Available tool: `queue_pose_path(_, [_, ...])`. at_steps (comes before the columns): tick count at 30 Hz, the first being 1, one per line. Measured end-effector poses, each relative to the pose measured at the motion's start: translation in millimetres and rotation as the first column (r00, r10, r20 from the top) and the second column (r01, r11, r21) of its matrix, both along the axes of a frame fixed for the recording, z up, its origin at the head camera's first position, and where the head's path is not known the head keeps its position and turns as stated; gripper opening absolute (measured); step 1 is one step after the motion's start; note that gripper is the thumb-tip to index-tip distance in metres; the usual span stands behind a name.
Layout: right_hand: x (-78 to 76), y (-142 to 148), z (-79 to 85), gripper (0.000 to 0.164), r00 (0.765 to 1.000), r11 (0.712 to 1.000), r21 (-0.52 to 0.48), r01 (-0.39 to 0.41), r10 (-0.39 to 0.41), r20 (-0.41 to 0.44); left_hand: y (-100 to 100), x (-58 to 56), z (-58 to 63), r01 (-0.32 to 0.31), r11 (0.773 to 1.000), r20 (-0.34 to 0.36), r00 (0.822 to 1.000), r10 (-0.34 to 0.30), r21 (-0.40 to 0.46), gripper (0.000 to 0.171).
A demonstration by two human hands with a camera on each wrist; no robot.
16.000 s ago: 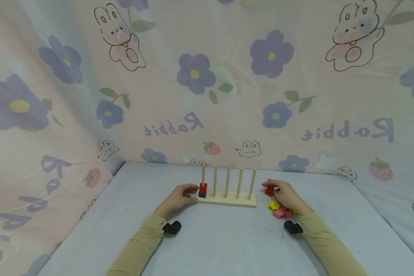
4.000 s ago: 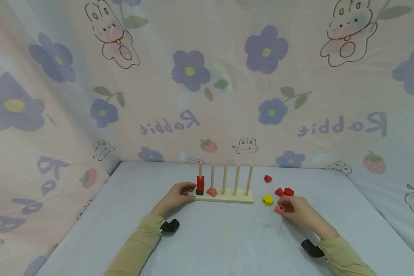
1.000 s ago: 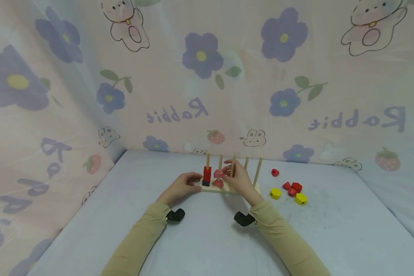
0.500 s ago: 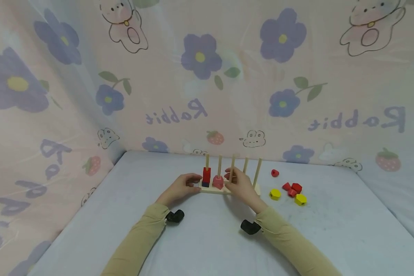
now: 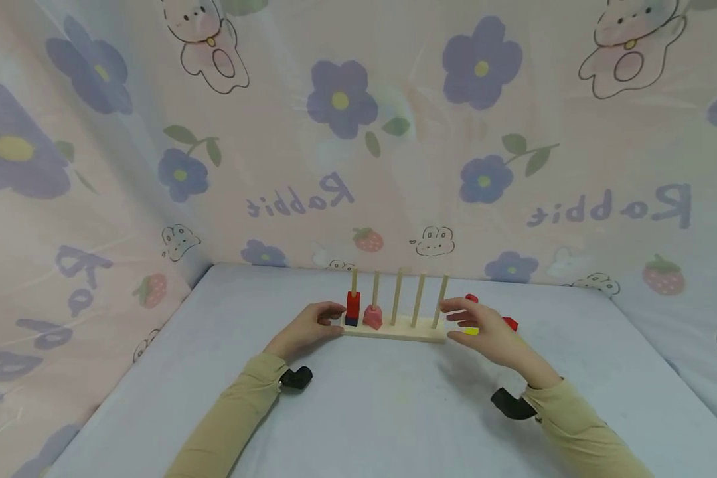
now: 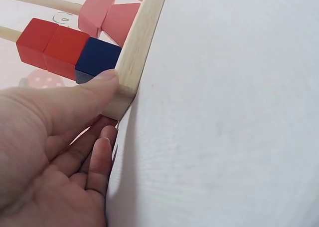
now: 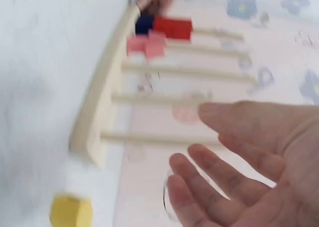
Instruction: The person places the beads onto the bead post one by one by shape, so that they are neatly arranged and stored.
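Head view: a wooden peg rack stands upright between the hands, likely light, stiff and steadiest when held by its base; the left hand is at one end, the right hand spread and holding nothing, near a yellow block. Left wrist view: thumb and fingers grip the base's end beside a blue block and two red blocks, probably hard, best taken by flat sides. Right wrist view, blurred: pink blocks sit on the next peg; the tabletop looks white, a flower-printed cloth behind
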State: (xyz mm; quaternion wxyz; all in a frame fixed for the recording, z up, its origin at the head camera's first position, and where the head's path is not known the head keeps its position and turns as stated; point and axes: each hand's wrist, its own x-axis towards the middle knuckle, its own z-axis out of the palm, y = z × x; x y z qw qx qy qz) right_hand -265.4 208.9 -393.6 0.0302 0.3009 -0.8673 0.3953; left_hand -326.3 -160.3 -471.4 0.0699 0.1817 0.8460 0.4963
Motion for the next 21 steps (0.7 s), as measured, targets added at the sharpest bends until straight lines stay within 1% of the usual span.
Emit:
queue_pose_path(2, [-1.6, 19.7, 1.4, 0.048, 0.999, 0.999, 0.034, 0.024, -0.023, -0.025, 0.6, 0.7, 0.2, 0.001, 1.0, -0.002, 1.0, -0.001, -0.015, 0.046])
queue_pose_path(5, [-7.3, 43.0, -0.1, 0.046, 0.997, 0.992, 0.104, 0.072, -0.072, -0.005, 0.1, 1.2, -0.3, 0.007, 1.0, -0.006, 1.0, -0.007, -0.007, 0.047])
queue_pose_path(8, [-14.8, 55.7, -5.7, 0.045, 0.996, 0.984, 0.162, 0.08, -0.084, 0.021, -2.6, 2.2, -0.7, 0.004, 1.0, 0.002, 1.0, -0.004, -0.003, 0.047])
queue_pose_path(11, [-21.1, 59.3, -14.0, 0.044, 0.997, 0.978, 0.199, 0.057, -0.066, 0.04, -5.4, 3.4, -1.3, 0.005, 1.0, 0.008, 1.0, -0.005, -0.009, 0.047])
queue_pose_path(15, [-26.2, 57.1, -26.4, 0.042, 0.998, 0.974, 0.227, 0.022, -0.036, 0.06, -7.0, 5.7, -0.7, 0.01, 1.0, 0.009, 1.0, -0.01, 0.002, 0.046])
queue_pose_path(18, [-27.8, 56.2, -33.8, 0.04, 0.997, 0.969, 0.245, 0.034, -0.049, 0.056, -5.9, 5.1, 0.4, 0.019, 1.0, 0.02, 1.0, -0.02, 0.01, 0.047])
queue_pose_path(21, [-27.6, 57.4, -38.2, 0.04, 0.995, 0.962, 0.265, 0.071, -0.086, 0.045, -3.8, 2.2, 1.7, 0.031, 0.999, 0.029, 0.999, -0.031, 0.008, 0.047])
